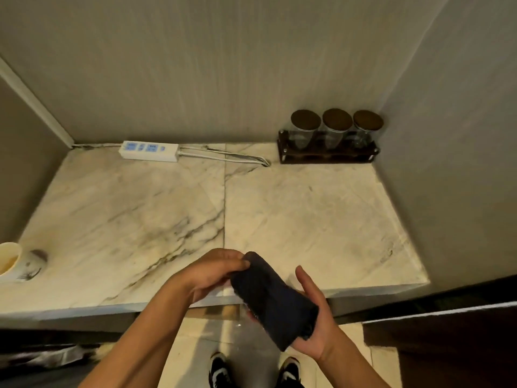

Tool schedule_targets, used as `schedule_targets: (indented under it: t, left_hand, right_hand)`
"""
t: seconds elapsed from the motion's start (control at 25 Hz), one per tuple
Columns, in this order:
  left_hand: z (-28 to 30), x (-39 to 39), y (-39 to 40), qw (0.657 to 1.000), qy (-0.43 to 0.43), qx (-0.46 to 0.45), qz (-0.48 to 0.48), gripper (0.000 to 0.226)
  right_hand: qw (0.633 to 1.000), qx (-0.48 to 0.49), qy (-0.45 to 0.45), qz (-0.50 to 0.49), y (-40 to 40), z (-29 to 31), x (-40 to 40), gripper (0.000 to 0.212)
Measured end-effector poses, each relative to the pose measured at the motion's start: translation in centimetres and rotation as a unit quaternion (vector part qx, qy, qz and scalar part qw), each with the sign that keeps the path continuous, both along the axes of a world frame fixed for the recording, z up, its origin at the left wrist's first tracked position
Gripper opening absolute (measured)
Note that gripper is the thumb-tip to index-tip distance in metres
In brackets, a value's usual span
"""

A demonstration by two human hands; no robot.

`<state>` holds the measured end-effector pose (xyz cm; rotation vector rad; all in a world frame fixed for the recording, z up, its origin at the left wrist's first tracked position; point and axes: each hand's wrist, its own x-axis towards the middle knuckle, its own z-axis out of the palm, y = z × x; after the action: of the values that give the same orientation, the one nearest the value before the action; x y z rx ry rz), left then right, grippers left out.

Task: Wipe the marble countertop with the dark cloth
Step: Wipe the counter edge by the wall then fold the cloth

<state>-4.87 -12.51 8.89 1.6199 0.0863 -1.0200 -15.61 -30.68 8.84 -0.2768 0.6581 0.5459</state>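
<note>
A folded dark cloth is held in the air over the front edge of the white, grey-veined marble countertop. My left hand pinches the cloth's far top end with its fingertips. My right hand cups the cloth's near end from below and from the right, thumb raised. The cloth does not touch the marble.
A white power strip with cables lies at the back along the wall. A dark rack with three lidded glass jars stands in the back right corner. A mug sits at the left edge. Walls close in left, back and right.
</note>
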Motion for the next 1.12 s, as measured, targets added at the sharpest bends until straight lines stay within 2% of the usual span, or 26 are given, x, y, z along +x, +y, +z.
schedule_targets:
  t: [0.08,0.2,0.28,0.4,0.44,0.48,0.56,0.6,0.68,0.76,0.84,0.96,1.12]
  left_hand:
    - [-0.1,0.2,2.7,0.996,0.003,-0.015,0.083,0.011]
    - [-1.0,0.4,6.3,0.979,0.021,-0.026,0.203,0.008]
    - [-2.0,0.2,8.2,0.962,0.035,-0.033,0.269,0.009]
    - [-3.3,-0.5,11.1,0.942,0.052,-0.072,0.325,0.018]
    - [-3.6,-0.8,11.7,0.94,0.058,-0.083,0.327,0.02]
    - [-4.0,-0.9,12.1,0.939,0.066,-0.08,0.329,0.02]
    - [-4.7,-0.8,12.6,0.947,0.066,-0.013,0.316,0.019]
    - [-5.3,-0.6,12.6,0.954,0.046,0.044,0.293,0.019]
    - [-6.1,-0.1,12.4,0.959,0.007,0.123,0.255,0.018]
    - [-6.8,0.2,12.1,0.96,-0.018,0.16,0.227,0.015]
    - [-7.4,0.3,12.0,0.953,-0.055,0.234,0.185,0.008]
    - [-8.3,0.2,12.1,0.923,-0.14,0.341,0.112,0.007]
    - [-8.5,-0.2,11.7,0.907,-0.197,0.359,0.095,0.008]
  right_hand:
    - [1.0,-0.016,0.013,0.003,1.2,-0.6,1.6,0.072]
    - [0.991,-0.121,-0.016,0.046,2.6,-2.1,4.3,0.059]
    - [0.972,-0.201,-0.046,0.109,3.7,-3.1,6.7,0.04]
    - [0.925,-0.323,-0.076,0.184,6.2,-4.3,11.1,0.032]
    - [0.894,-0.386,-0.088,0.211,7.2,-4.4,12.6,0.028]
    - [0.839,-0.471,-0.111,0.249,8.0,-4.7,14.1,0.025]
    - [0.68,-0.632,-0.163,0.334,9.9,-5.3,16.7,0.024]
    - [0.628,-0.673,-0.175,0.349,10.8,-5.6,17.6,0.026]
    - [0.586,-0.707,-0.188,0.348,11.9,-6.4,18.7,0.033]
    - [0.538,-0.737,-0.211,0.35,12.9,-6.8,19.5,0.037]
    - [0.491,-0.751,-0.244,0.368,13.5,-7.2,20.1,0.037]
    - [0.458,-0.764,-0.277,0.361,14.0,-7.5,20.4,0.037]
    - [0.425,-0.774,-0.288,0.37,14.2,-7.5,20.7,0.035]
